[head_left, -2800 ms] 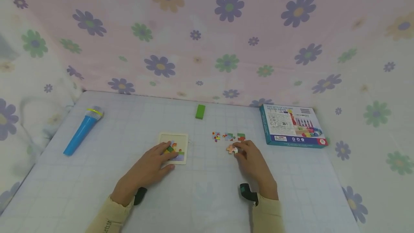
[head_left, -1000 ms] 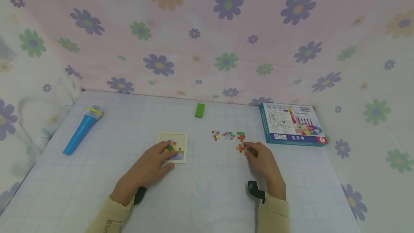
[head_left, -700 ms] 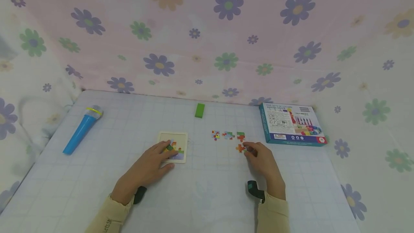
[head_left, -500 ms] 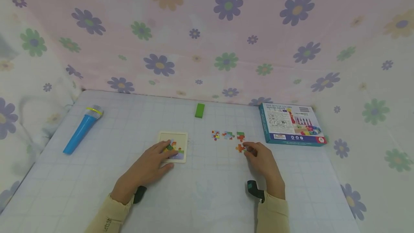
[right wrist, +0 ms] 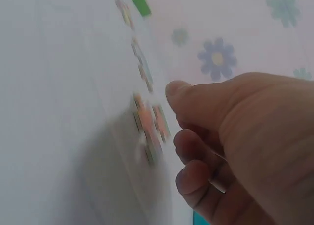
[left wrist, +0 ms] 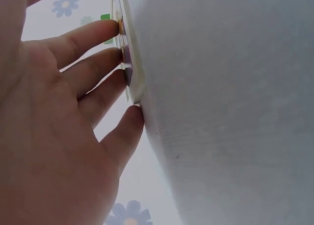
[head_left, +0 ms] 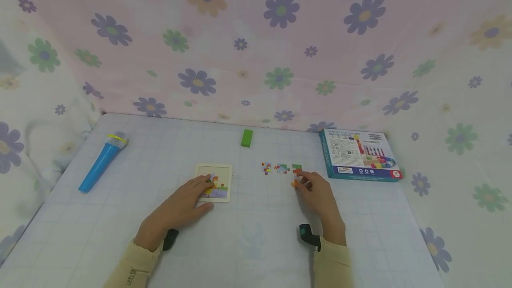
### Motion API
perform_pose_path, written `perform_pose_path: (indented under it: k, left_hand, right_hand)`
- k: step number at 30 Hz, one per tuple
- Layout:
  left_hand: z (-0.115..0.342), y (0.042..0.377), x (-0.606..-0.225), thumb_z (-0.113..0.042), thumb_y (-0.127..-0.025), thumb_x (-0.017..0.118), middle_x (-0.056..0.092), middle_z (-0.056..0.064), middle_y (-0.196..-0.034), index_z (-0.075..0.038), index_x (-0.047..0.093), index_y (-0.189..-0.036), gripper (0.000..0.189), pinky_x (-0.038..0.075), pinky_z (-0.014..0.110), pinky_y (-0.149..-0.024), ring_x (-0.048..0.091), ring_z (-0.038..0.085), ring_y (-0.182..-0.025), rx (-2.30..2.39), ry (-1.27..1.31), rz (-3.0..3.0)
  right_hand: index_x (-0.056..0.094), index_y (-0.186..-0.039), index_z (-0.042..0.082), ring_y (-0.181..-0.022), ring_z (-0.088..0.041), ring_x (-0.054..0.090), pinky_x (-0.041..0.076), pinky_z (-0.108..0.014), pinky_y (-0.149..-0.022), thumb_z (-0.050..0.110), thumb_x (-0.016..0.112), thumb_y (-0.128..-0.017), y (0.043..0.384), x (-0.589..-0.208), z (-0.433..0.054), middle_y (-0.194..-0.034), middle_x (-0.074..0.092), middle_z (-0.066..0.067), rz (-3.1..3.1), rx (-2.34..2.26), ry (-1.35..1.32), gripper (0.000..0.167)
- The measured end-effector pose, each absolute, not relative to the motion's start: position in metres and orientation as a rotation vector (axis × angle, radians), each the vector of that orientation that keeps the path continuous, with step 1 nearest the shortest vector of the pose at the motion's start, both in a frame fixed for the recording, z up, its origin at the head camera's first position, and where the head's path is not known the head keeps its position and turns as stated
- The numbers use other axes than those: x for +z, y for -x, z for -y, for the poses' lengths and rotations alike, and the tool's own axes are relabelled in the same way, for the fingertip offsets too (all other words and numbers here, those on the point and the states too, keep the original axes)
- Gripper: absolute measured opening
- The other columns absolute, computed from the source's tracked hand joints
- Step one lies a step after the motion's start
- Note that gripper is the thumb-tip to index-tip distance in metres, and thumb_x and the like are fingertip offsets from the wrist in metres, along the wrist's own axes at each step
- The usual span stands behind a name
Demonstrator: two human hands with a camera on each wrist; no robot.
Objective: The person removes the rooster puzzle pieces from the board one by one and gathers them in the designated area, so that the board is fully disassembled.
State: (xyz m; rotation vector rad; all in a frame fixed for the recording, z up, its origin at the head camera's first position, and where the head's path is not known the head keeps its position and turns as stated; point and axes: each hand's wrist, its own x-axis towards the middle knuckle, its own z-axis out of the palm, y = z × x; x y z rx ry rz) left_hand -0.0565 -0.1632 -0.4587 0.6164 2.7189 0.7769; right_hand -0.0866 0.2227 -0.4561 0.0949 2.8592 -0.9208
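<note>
My left hand (head_left: 176, 208) rests with extended fingers on a small framed picture puzzle (head_left: 224, 171). In the left wrist view its fingertips (left wrist: 117, 77) touch the tray's face and the thumb lies by its edge. My right hand (head_left: 321, 197) hovers at an orange puzzle piece (head_left: 295, 184), partly hiding it. In the right wrist view the fingers are loosely bent, hold nothing, and stand apart from the blurred orange piece (right wrist: 146, 124) on the table. Above it lies a row of three loose pieces: one on the left (head_left: 266, 168), one in the middle (head_left: 282, 168), and a green-and-red one (head_left: 297, 167).
A green block (head_left: 246, 138) lies at the back of the table. At the back right is a boxed toy set (head_left: 362, 154). On the left lies a blue toy microphone (head_left: 102, 161). A flowered cloth (head_left: 240, 61) hangs behind the table.
My right hand carried the orange piece rightward, set it below the row's right piece, and let go; the hand then shifted slightly left. My left fingers slid a little left on the puzzle.
</note>
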Motion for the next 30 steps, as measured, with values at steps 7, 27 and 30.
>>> perform_pose_path:
  k: [7,27,30]
  left_hand:
    - [0.166,0.052,-0.454,-0.032,-0.099,0.068,0.038,0.021,-0.161,-0.008,0.056,-0.146,0.055,0.038,0.061,-0.116,0.037,0.044,-0.148,0.754,-0.583,-2.763]
    - [0.180,0.053,-0.447,-0.031,-0.095,0.073,0.033,0.023,-0.164,-0.014,0.053,-0.150,0.061,0.043,0.060,-0.112,0.033,0.045,-0.150,0.723,-0.650,-2.690]
    - [0.178,0.055,-0.446,-0.033,-0.095,0.073,0.031,0.023,-0.165,-0.015,0.053,-0.150,0.061,0.041,0.061,-0.113,0.031,0.047,-0.151,0.724,-0.643,-2.660]
  right_hand:
    - [0.071,-0.126,0.012,-0.082,-0.014,0.054,0.046,-0.028,-0.073,0.012,0.071,-0.096,0.092,-0.454,-0.169,-0.099,0.067,-0.002,-2.931,-0.947,0.189,0.030]
    - [0.065,-0.137,0.010,-0.084,-0.007,0.057,0.051,-0.021,-0.077,0.018,0.064,-0.101,0.095,-0.462,-0.036,-0.112,0.065,-0.002,-2.739,-0.913,0.617,0.037]
    - [0.064,-0.138,0.009,-0.085,-0.007,0.056,0.050,-0.021,-0.077,0.018,0.065,-0.100,0.096,-0.465,-0.032,-0.111,0.065,-0.003,-2.759,-0.889,0.565,0.038]
